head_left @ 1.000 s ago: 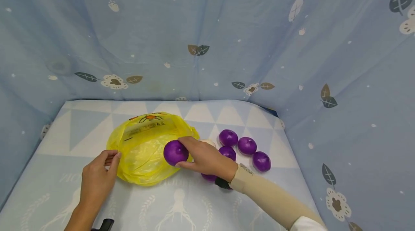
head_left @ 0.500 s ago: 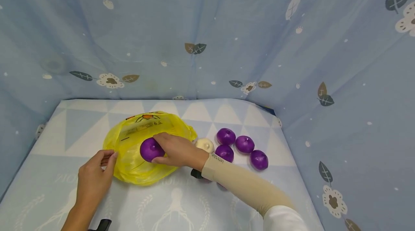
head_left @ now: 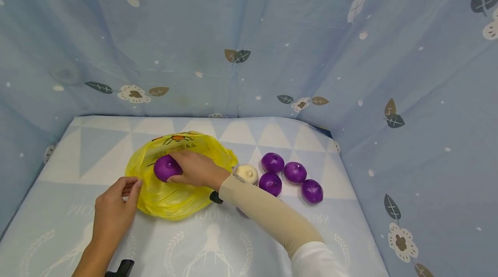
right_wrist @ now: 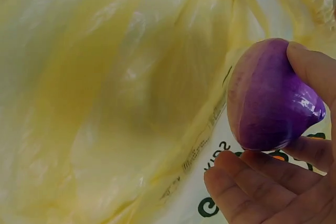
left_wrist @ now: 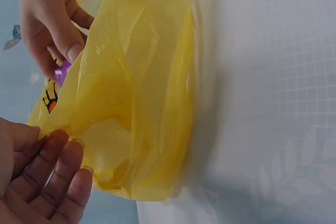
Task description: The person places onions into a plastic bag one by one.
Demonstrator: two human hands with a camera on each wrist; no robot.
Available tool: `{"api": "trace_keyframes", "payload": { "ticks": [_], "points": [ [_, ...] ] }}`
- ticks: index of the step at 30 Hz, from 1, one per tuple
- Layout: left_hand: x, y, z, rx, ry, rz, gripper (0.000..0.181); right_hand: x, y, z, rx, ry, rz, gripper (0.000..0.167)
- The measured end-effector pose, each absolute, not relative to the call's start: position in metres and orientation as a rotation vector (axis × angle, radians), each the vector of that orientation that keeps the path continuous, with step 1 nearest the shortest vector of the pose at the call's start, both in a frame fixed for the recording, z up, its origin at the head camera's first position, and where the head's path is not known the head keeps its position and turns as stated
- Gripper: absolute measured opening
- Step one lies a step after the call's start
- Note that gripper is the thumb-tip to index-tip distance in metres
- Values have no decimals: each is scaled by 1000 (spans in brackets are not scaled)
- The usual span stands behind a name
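Observation:
A yellow plastic bag [head_left: 171,201] lies on the table with its mouth spread and printing on the far side. My left hand [head_left: 116,205] pinches the near-left part of its rim between thumb and fingertips; the left wrist view shows the bag edge [left_wrist: 105,93] rising from that pinch. Over the bag's mouth, my right hand [head_left: 196,169] grips a glossy purple onion [head_left: 166,168] with thumb and fingers. In the right wrist view the onion [right_wrist: 273,98] has its pointed end toward the palm. Whether it touches the bag cannot be told.
Right of the bag sit several purple onions [head_left: 295,172] and a cream-white onion-shaped bulb [head_left: 247,173]. The right forearm [head_left: 268,212] partly covers another purple one [head_left: 242,212]. A blue patterned curtain [head_left: 249,30] surrounds the table [head_left: 214,242].
My right hand has carried the purple onion leftward from the bag's right side to deeper over its mouth. The white bulb has come into fuller view. My left hand keeps its place on the rim.

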State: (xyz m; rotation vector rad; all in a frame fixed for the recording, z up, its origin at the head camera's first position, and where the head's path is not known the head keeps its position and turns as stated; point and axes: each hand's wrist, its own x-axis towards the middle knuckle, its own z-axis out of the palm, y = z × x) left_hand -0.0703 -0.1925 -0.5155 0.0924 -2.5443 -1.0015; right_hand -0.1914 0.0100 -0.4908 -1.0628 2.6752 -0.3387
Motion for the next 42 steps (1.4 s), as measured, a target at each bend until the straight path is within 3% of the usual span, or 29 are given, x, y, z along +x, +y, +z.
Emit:
{"api": "trace_keyframes", "payload": {
  "ticks": [9,22,42],
  "points": [
    [-69,-199,-514,76,-2530,-1020,18,-200,-18,-504,-974,2664,-448,69],
    [-69,-192,-510,122,-2534,-1040,19,-210,-33,-523,-852,2720,-458,78],
    [-66,-193,-516,118,-2502,-1051,18,-207,-48,-543,-886,2817,-411,81]
  ]
}}
